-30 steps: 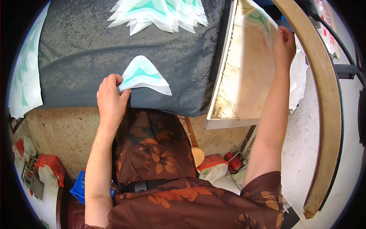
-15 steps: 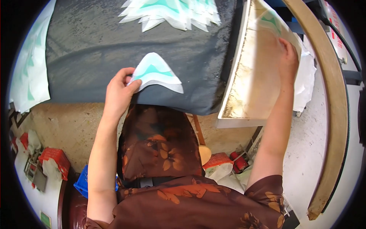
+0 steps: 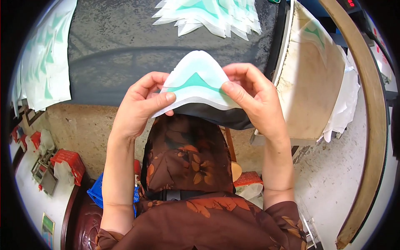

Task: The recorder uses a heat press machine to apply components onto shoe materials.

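Over the near edge of the dark cloth [image 3: 112, 71], left hand [image 3: 143, 98] and right hand [image 3: 260, 96] pinch opposite sides of a green-white piece [image 3: 196, 82]. Looks light, thin, easily creased; best held by those edges.

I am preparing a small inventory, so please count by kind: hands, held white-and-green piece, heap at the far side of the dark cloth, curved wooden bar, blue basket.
Left hand and right hand: 2
White-and-green piece: 1
Heap, its pieces not countable: 1
Curved wooden bar: 1
Blue basket: 1
Total: 6
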Demonstrator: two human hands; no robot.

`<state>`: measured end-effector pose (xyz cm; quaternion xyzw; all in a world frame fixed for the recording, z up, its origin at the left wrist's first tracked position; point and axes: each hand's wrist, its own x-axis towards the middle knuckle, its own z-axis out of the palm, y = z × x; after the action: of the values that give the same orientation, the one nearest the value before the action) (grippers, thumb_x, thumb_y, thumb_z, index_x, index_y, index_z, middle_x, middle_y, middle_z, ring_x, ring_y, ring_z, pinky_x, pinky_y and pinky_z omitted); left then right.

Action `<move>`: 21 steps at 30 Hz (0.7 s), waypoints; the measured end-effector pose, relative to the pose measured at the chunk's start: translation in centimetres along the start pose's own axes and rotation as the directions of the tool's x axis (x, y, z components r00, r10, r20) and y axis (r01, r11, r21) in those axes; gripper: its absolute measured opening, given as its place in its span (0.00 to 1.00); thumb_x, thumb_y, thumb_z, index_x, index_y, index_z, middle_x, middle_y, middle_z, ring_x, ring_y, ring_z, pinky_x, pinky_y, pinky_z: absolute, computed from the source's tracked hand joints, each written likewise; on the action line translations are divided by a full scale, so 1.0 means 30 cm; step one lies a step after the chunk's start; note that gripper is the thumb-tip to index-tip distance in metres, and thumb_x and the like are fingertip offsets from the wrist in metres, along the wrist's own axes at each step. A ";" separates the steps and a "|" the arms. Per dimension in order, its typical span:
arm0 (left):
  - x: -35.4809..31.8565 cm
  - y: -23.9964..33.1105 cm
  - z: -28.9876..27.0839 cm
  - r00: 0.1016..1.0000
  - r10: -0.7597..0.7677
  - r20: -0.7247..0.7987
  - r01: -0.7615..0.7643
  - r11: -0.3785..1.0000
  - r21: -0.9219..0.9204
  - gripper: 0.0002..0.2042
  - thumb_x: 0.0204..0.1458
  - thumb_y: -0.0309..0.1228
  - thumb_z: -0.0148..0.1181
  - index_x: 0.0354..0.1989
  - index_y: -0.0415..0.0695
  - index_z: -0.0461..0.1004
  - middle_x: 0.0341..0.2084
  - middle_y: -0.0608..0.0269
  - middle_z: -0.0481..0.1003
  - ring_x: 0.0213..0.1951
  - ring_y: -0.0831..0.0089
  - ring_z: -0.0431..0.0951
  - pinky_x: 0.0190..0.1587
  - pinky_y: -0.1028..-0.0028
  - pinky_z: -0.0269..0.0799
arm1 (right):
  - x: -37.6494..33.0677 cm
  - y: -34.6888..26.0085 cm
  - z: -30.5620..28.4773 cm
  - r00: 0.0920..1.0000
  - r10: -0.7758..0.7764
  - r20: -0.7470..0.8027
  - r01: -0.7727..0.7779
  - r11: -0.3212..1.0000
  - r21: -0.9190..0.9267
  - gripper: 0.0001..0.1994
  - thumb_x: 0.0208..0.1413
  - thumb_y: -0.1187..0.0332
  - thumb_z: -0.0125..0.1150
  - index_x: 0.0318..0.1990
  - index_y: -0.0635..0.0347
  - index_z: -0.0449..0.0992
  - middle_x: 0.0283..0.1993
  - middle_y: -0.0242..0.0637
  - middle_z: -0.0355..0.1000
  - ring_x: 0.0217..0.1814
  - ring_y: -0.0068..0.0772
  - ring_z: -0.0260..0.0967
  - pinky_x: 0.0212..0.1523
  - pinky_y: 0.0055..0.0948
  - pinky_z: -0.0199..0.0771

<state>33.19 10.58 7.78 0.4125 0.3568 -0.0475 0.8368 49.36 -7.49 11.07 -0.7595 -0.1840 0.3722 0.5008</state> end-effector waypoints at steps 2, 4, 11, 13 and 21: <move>-0.008 0.008 0.033 1.000 0.010 0.004 -0.011 0.999 0.036 0.15 0.50 0.23 0.66 0.46 0.38 0.72 0.32 0.68 0.74 0.30 0.82 0.75 0.33 0.81 0.74 | -0.015 0.004 -0.024 0.987 0.114 0.110 -0.128 0.982 0.139 0.07 0.57 0.71 0.62 0.40 0.64 0.75 0.34 0.27 0.71 0.35 0.14 0.65 0.37 0.16 0.67; -0.005 -0.005 0.071 1.000 0.025 0.015 -0.026 0.997 0.067 0.16 0.50 0.22 0.65 0.47 0.39 0.72 0.32 0.67 0.74 0.29 0.82 0.75 0.33 0.82 0.74 | -0.024 0.010 -0.053 0.998 0.048 0.030 -0.050 0.995 0.081 0.04 0.58 0.72 0.61 0.37 0.63 0.74 0.31 0.22 0.68 0.32 0.09 0.60 0.32 0.12 0.61; -0.006 -0.081 0.152 0.975 -0.111 0.192 0.056 0.961 0.270 0.13 0.52 0.20 0.61 0.46 0.39 0.72 0.29 0.71 0.73 0.28 0.85 0.75 0.33 0.84 0.71 | -0.048 0.064 -0.478 0.857 0.051 -0.512 0.008 0.994 0.112 0.07 0.62 0.67 0.56 0.41 0.60 0.73 0.36 0.25 0.69 0.38 0.14 0.63 0.40 0.16 0.63; -0.006 -0.124 0.145 0.975 -0.150 0.166 0.110 0.967 0.229 0.12 0.53 0.21 0.60 0.46 0.40 0.72 0.28 0.72 0.72 0.28 0.85 0.74 0.34 0.83 0.71 | -0.010 0.120 -0.588 0.852 0.018 -0.523 0.004 0.999 0.041 0.08 0.62 0.66 0.56 0.41 0.61 0.73 0.36 0.25 0.69 0.39 0.15 0.63 0.42 0.17 0.63; 0.001 -0.162 0.095 0.986 -0.156 0.064 0.131 0.948 0.289 0.11 0.54 0.21 0.59 0.46 0.39 0.72 0.29 0.72 0.71 0.31 0.84 0.72 0.38 0.83 0.70 | 0.095 0.214 -0.733 0.880 -0.104 -0.463 -0.016 0.969 -0.248 0.10 0.61 0.65 0.57 0.41 0.63 0.74 0.37 0.27 0.69 0.41 0.18 0.64 0.46 0.19 0.63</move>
<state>32.99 5.35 5.71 0.4988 0.3391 -0.1767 0.7778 67.12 -22.12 9.11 -0.8786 -0.1182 0.1387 0.4413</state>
